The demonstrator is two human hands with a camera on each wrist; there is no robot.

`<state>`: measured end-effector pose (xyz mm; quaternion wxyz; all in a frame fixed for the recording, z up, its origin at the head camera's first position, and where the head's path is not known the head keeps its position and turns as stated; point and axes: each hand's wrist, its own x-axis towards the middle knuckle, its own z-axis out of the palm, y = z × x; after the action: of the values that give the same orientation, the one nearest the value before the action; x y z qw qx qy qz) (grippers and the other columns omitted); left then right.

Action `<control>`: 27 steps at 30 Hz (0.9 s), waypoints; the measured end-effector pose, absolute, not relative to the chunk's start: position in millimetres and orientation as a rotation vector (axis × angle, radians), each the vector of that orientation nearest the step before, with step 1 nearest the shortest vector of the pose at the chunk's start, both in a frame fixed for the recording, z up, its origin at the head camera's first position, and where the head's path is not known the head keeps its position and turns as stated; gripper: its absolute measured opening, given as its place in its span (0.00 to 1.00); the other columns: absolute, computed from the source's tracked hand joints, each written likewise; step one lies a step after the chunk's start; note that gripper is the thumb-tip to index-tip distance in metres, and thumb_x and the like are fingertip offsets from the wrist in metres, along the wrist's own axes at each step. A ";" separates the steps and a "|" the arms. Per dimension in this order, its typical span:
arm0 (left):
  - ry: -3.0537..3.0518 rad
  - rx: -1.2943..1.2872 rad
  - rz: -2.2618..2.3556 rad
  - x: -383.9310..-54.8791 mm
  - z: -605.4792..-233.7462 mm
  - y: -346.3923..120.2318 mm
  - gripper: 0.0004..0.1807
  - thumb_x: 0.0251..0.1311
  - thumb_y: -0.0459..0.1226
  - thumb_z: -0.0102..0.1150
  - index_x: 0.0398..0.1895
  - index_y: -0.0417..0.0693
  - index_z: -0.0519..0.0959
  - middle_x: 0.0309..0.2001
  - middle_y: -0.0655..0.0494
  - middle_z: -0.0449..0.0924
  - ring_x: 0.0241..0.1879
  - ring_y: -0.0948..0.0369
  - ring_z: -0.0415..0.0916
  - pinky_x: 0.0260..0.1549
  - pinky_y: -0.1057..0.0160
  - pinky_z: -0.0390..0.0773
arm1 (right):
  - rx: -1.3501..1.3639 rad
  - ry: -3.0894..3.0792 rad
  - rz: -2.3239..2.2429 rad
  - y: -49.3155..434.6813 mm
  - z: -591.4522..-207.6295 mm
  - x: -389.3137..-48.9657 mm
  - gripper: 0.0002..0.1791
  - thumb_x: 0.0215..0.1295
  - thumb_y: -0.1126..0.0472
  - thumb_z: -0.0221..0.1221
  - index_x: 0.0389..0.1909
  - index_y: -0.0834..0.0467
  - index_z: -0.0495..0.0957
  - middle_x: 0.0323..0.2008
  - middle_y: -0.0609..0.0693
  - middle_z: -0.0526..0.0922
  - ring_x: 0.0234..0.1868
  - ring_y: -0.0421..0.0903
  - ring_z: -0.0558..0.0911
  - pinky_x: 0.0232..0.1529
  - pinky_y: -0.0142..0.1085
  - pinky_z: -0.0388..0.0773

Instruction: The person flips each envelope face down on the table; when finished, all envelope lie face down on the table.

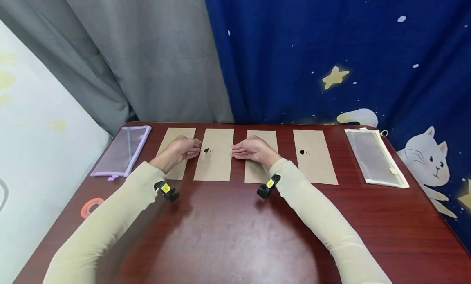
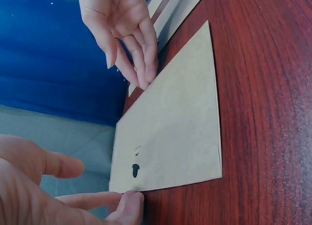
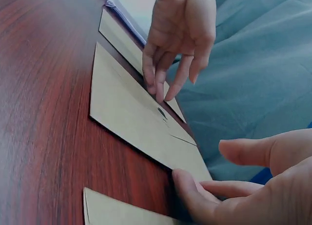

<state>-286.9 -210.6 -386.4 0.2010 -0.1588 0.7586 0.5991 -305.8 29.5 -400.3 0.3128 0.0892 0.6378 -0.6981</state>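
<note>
A flat kraft paper bag (image 1: pixel 214 161) with a small black hat print lies on the table between my hands. My left hand (image 1: pixel 183 148) has its fingertips at the bag's left edge, thumb held apart from the fingers. At the opposite edge, the fingertips of my right hand (image 1: pixel 254 148) touch or nearly touch the paper. In the left wrist view, the fingers of the left hand (image 2: pixel 58 186) lie against the bag's (image 2: pixel 170 122) near edge. The right wrist view shows the right hand (image 3: pixel 258 181) with fingers fairly straight beside the bag (image 3: pixel 131 103). Neither hand grips it.
More paper bags lie in the row: one under the left forearm, another (image 1: pixel 257 175) partly covered by the right hand, and one farther right (image 1: pixel 316 161). A purple mesh pouch (image 1: pixel 119 151) and a cream mesh pouch (image 1: pixel 375 157) flank them. An orange tape roll (image 1: pixel 91 207) sits left.
</note>
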 end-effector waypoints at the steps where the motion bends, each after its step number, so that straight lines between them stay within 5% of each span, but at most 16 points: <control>1: 2.121 -0.443 1.673 -286.9 -386.3 -210.2 0.27 0.76 0.34 0.40 0.73 0.26 0.58 0.73 0.35 0.58 0.72 0.47 0.63 0.73 0.57 0.69 | 0.218 1.711 -1.832 28.0 -399.8 -304.7 0.22 0.70 0.75 0.54 0.64 0.74 0.72 0.64 0.67 0.76 0.61 0.55 0.81 0.69 0.44 0.75; 6: 2.135 -0.435 1.662 -286.2 -382.0 -210.8 0.26 0.75 0.32 0.40 0.71 0.25 0.59 0.62 0.41 0.67 0.54 0.57 0.73 0.70 0.60 0.72 | 0.130 1.858 -1.866 19.2 -398.1 -295.8 0.20 0.67 0.78 0.53 0.60 0.76 0.73 0.53 0.64 0.80 0.38 0.44 0.82 0.66 0.45 0.78; 11: 2.146 -0.410 1.687 -284.1 -375.7 -215.2 0.23 0.73 0.28 0.46 0.67 0.24 0.64 0.37 0.54 0.78 0.32 0.69 0.77 0.54 0.70 0.82 | 0.092 2.025 -1.964 13.7 -401.5 -284.8 0.20 0.66 0.76 0.58 0.60 0.72 0.77 0.53 0.66 0.83 0.42 0.46 0.86 0.57 0.40 0.84; 15: 2.130 -0.389 1.755 -282.2 -370.4 -218.5 0.23 0.72 0.27 0.51 0.67 0.26 0.67 0.25 0.64 0.82 0.29 0.71 0.80 0.49 0.71 0.84 | 0.118 2.112 -2.043 13.4 -407.2 -280.5 0.18 0.65 0.74 0.62 0.56 0.68 0.81 0.53 0.66 0.85 0.46 0.48 0.87 0.49 0.35 0.87; 21: 2.124 -0.376 1.887 -282.7 -359.1 -221.4 0.23 0.67 0.27 0.59 0.64 0.28 0.74 0.25 0.63 0.87 0.30 0.70 0.85 0.52 0.64 0.85 | 0.136 2.047 -2.147 15.6 -411.5 -280.7 0.18 0.64 0.76 0.61 0.55 0.68 0.82 0.53 0.66 0.85 0.38 0.40 0.85 0.45 0.32 0.87; 27: 2.068 -0.368 1.953 -283.3 -345.7 -220.9 0.08 0.63 0.23 0.62 0.42 0.36 0.85 0.24 0.58 0.88 0.27 0.65 0.87 0.40 0.65 0.88 | 0.129 2.005 -2.131 17.0 -413.0 -283.7 0.19 0.65 0.76 0.60 0.56 0.67 0.82 0.54 0.65 0.84 0.35 0.36 0.83 0.48 0.33 0.86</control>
<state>-283.3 -220.9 -345.7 0.1363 -0.1271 0.7144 0.6745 -283.7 17.0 -413.0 0.1062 0.0437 0.6809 -0.7234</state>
